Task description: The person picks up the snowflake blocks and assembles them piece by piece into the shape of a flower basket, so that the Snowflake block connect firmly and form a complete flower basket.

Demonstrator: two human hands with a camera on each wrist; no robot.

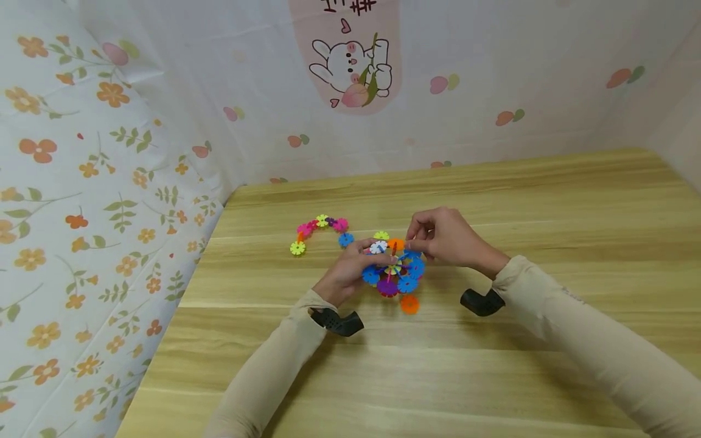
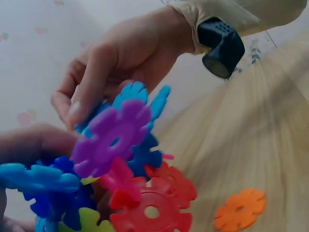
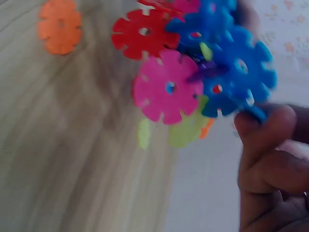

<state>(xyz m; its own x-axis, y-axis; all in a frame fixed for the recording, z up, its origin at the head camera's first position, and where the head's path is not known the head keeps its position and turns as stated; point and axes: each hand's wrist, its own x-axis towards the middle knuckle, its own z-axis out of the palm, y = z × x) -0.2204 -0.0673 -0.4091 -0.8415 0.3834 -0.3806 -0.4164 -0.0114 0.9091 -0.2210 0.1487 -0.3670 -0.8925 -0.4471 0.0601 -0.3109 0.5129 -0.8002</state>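
Note:
A cluster of interlocked flower-shaped plastic discs (image 1: 408, 283), in blue, purple, red, pink, yellow and other colours, is held up above the table. My left hand (image 1: 348, 269) grips it from its left side, with fingers over the top. On the cluster's right side my right hand (image 1: 450, 239) pinches a blue flower disc (image 3: 256, 113) between thumb and fingertip. That disc sits against other blue discs of the cluster. In the left wrist view a purple disc (image 2: 115, 137) and a red disc (image 2: 152, 210) face the camera.
On the wooden table (image 1: 438, 377), a loose orange disc (image 1: 409, 304) lies just in front of the cluster. A curved chain of joined discs (image 1: 322, 221) lies at the back left, and a blue disc (image 1: 345, 239) is near its right end. A printed cloth (image 1: 471, 48) hangs behind.

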